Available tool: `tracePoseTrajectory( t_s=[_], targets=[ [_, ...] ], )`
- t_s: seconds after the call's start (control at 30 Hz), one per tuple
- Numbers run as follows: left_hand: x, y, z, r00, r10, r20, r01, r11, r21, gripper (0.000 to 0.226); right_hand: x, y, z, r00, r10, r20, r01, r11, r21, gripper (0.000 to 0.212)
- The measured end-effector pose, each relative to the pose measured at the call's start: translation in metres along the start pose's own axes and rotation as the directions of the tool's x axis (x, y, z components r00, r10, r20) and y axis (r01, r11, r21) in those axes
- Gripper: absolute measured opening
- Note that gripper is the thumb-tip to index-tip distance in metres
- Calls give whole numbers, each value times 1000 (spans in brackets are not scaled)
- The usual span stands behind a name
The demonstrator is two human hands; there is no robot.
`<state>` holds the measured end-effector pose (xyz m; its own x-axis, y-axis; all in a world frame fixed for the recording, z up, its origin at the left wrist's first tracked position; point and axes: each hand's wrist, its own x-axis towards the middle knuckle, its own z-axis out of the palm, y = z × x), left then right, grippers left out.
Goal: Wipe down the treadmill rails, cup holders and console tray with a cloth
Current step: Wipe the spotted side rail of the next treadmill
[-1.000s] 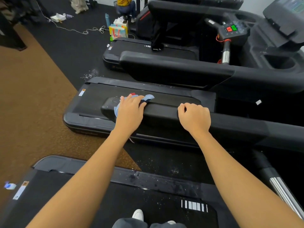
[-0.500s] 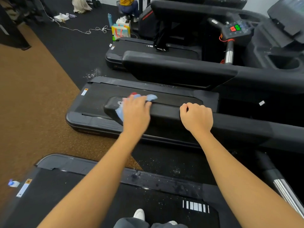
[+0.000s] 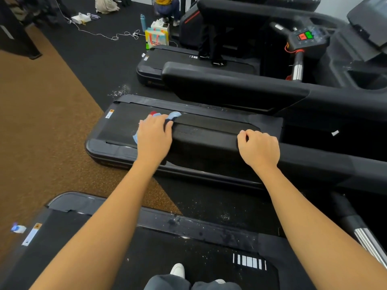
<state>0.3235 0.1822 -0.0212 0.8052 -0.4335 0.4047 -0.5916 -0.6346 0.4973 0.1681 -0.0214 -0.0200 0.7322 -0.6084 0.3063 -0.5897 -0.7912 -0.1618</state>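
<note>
Head view looks down on two bare arms reaching to a black rail (image 3: 205, 141) that runs from the middle of the frame out to the right edge. The left hand (image 3: 154, 139) lies on the rail's free left end, palm down on a light blue cloth (image 3: 174, 115). Its fingers are close together and curled over the rail's far edge, holding the cloth against it. Blue cloth shows past the fingertips at the far edge and below the hand at the rail's left end, with a small red patch beside the fingertips. The right hand (image 3: 259, 149) grips the same rail farther right, well apart from the left, knuckles up and fingers curled together over the top; its fingertips are hidden. Beyond the rail lies a treadmill belt (image 3: 125, 124), and a second belt (image 3: 159, 254) fills the bottom, where a white shoe (image 3: 177, 270) shows. Brown floor (image 3: 41, 126) lies to the left.
</note>
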Motion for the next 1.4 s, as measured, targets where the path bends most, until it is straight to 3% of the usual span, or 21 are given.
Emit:
tracePoseTrajectory(
  t_s=[0.17, 0.27, 0.33, 0.43, 0.53, 0.6, 0.67, 0.73, 0.8, 0.87, 0.97, 1.03, 1.1, 1.13, 1.2, 1.4],
  targets=[
    [3, 5, -10, 960, -280, -3, 272, 934, -230, 29, 1, -2, -3, 1000, 13, 7, -13, 1000, -12, 46],
    [5, 0, -22, 815, -579, 3, 529, 743, -411, 32, 0, -4, -3, 1000, 10, 6, -10, 1000, -5, 45],
    [1, -1, -32, 750, -662, -19, 556, 645, -525, 33, 2, -3, -5, 999, 26, 21, -27, 998, 61, 38],
    [-8, 14, -40, 776, -631, -20, 460, 587, -666, 32, 5, -6, -11, 996, 68, 56, -80, 960, 269, 27],
    [-15, 40, -41, 834, -546, 87, 386, 463, -798, 31, -4, -33, -23, 1000, 4, 16, -13, 839, 544, 26],
    [-18, 56, -39, 879, -447, 167, 366, 405, -838, 34, -13, -62, -35, 995, -63, 75, -10, 698, 716, 26],
    [-23, 69, -34, 910, -342, 234, 363, 387, -848, 43, -20, -91, -45, 956, -159, 248, -141, 493, 859, 32],
    [-28, 76, -32, 919, -269, 288, 375, 370, -850, 43, -25, -109, -47, 901, -201, 385, -312, 318, 895, 38],
    [-31, 74, -31, 908, -233, 349, 408, 296, -863, 36, -27, -115, -42, 888, -175, 424, -379, 242, 893, 38],
    [-31, 65, -32, 901, -228, 370, 425, 282, -860, 33, -23, -109, -38, 915, -120, 386, -344, 273, 898, 44],
    [-29, 46, -37, 915, -291, 278, 386, 439, -812, 34, -8, -95, -40, 981, -27, 194, -152, 524, 838, 58],
    [-26, 28, -38, 909, -370, 191, 370, 507, -779, 34, 3, -87, -35, 997, -40, 71, -16, 751, 660, 53],
    [-23, 8, -39, 892, -429, 142, 377, 533, -758, 35, 8, -83, -22, 994, -87, 72, 57, 936, 347, 49],
    [-22, -1, -39, 879, -457, 134, 392, 535, -748, 35, 8, -82, -14, 992, -93, 87, 72, 973, 219, 47],
    [-22, -17, -41, 857, -500, 127, 416, 523, -744, 35, 7, -84, -3, 992, -87, 95, 73, 987, 141, 46],
    [-30, -40, -46, 775, -618, 135, 472, 423, -773, 35, 5, -114, 11, 985, -170, 11, 163, 957, 240, 49]
  ],
)
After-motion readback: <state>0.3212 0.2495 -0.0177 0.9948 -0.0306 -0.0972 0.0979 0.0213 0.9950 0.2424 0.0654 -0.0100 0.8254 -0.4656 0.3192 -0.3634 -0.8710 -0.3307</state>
